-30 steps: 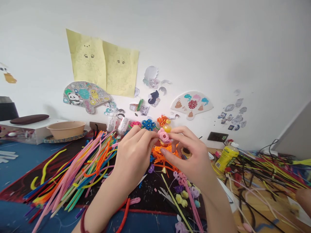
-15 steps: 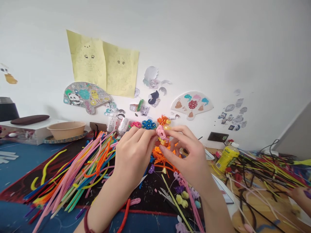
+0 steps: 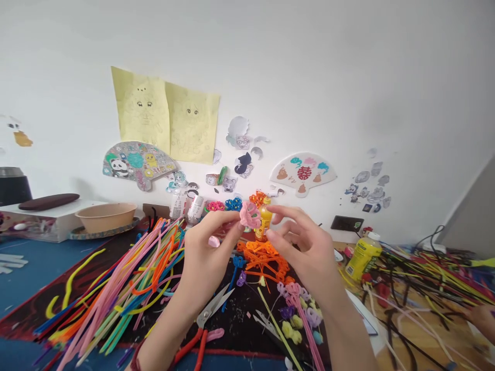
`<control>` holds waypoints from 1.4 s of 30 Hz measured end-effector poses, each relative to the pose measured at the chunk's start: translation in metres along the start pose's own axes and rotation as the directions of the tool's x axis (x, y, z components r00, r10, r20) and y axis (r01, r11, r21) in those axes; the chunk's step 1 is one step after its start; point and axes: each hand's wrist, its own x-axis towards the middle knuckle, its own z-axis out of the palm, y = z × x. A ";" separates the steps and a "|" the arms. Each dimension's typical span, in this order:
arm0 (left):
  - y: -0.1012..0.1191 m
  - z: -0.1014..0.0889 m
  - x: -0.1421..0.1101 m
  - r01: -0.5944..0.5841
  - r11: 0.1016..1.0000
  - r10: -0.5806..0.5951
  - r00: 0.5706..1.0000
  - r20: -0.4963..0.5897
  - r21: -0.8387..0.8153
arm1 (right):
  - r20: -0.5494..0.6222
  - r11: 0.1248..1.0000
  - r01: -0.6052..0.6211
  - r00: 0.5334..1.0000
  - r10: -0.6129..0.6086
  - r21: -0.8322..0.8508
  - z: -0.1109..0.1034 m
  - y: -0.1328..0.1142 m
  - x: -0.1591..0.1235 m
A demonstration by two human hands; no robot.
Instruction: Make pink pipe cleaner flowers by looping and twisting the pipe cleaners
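A pink pipe-cleaner flower (image 3: 250, 215) is pinched between the thumb and fingers of my left hand (image 3: 211, 239), raised above the dark mat. Just to its right, my right hand (image 3: 303, 239) has thumb and fingers curved apart with nothing between them. Behind the flower stands a small bottle of yellow drink (image 3: 263, 219). Below my hands lies a tangle of orange pipe cleaners (image 3: 266, 260). Red-handled scissors (image 3: 204, 319) rest with their blades apart near my left forearm. A second pair of scissors (image 3: 266, 324) lies further right, partly hidden.
Many coloured pipe cleaners (image 3: 124, 283) spread over the mat's left side. Small yellow and purple flowers (image 3: 292, 330) sit by my right forearm. A yellow bottle (image 3: 363, 255) and tangled strands (image 3: 433, 278) fill the right. Another person's hand (image 3: 481, 317) shows at the right edge.
My right hand has let go of the pink flower and moved slightly away. My left hand has turned, showing its thumb, and shifted the flower a little left. The view has tilted slightly upward.
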 end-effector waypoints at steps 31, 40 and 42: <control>-0.020 0.026 -0.002 0.516 0.486 -0.671 0.738 0.077 -0.705 | 0.452 0.955 -0.289 0.862 0.230 0.063 0.033 0.041 0.004; -0.028 0.017 0.003 0.458 0.574 -0.644 0.765 -0.029 -0.678 | 0.601 0.913 -0.405 0.717 0.354 -0.055 0.018 0.039 0.003; -0.029 0.014 0.003 0.489 0.571 -0.636 0.772 0.021 -0.659 | 0.531 0.911 -0.408 0.759 0.376 -0.062 0.013 0.035 0.000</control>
